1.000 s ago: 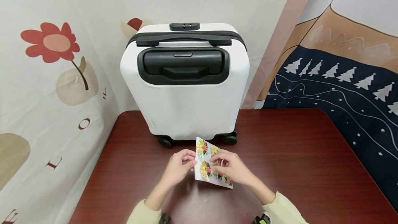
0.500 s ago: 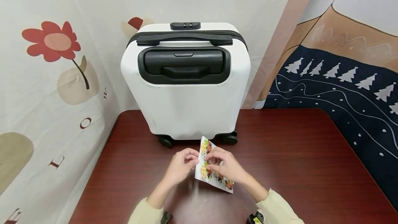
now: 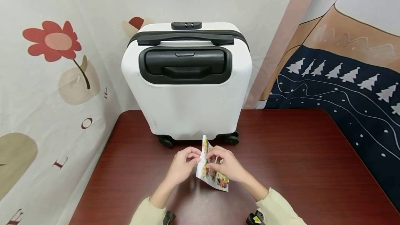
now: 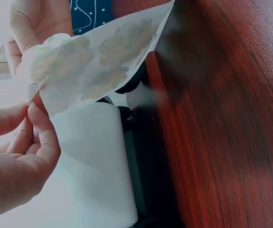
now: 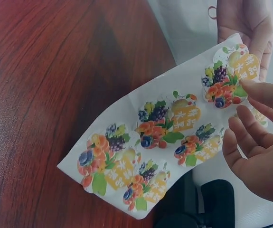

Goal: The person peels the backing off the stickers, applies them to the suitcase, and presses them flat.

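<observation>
A white sheet of fruit stickers (image 3: 212, 178) stands tilted and bent above the table, its printed side turned toward the right hand. Thumb and fingertips of the left hand (image 3: 182, 164) pinch its left edge; the left wrist view shows the sheet's corner (image 4: 35, 88) between them. Over the printed side, the curled right hand (image 3: 229, 166) has its thumb and fingertips at one fruit sticker (image 5: 226, 76). That sticker's scalloped edge (image 4: 55, 39) stands up from the sheet between the hands. Other fruit stickers (image 5: 164, 121) lie flat on the sheet.
Behind the hands a white suitcase (image 3: 187, 110) with black handles and wheels stands upright on the dark red-brown table (image 3: 290, 155). Printed cloths, one with a red flower (image 3: 57, 41) and one dark blue with trees (image 3: 337, 89), hang around the table.
The right hand has moved slightly left along the sheet. The sheet has turned and bent, showing less of its printed face to the head camera. The left hand keeps its pinch.
</observation>
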Available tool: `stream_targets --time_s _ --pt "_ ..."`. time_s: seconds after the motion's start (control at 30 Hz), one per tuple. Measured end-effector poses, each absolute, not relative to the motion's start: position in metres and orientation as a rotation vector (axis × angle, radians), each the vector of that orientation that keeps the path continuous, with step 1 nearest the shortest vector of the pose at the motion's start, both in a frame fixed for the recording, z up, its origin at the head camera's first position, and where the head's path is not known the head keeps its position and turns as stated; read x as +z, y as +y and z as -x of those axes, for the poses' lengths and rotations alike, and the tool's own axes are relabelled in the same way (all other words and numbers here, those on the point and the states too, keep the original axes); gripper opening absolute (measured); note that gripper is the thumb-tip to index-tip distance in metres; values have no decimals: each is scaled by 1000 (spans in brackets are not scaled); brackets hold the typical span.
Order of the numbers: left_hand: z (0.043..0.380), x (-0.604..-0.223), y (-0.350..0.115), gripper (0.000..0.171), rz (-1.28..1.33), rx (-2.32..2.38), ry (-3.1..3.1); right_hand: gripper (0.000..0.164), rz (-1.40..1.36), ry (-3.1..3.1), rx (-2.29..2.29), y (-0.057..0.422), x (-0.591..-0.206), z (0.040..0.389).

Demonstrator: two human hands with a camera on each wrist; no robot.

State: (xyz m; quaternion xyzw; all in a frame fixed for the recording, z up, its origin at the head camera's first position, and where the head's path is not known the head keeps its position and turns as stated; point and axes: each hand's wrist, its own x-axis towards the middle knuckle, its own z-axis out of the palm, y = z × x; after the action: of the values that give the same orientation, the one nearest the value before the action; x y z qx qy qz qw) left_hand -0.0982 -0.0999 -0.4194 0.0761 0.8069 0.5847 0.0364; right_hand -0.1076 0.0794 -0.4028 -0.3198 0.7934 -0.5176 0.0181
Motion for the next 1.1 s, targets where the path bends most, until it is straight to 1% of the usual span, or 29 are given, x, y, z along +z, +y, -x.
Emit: stream_targets --time_s 0.17,0.33,0.47,0.57,1.1 --pt "98 -419 -99 11 -253 1827 2456 16 1018 2453 -1636 80 -403 108" --pt "100 -420 -100 12 -272 1771 2488 20 1098 2450 -1677 80 -402 108" --pt "100 -419 -100 11 -280 1751 2499 22 1164 2442 -1687 82 -421 116" --pt "100 -418 -100 10 -283 1746 2510 21 1182 2433 -1682 84 -435 122" --pt "99 -420 -102 11 -263 1790 2495 11 1139 2443 -1607 87 -436 123"
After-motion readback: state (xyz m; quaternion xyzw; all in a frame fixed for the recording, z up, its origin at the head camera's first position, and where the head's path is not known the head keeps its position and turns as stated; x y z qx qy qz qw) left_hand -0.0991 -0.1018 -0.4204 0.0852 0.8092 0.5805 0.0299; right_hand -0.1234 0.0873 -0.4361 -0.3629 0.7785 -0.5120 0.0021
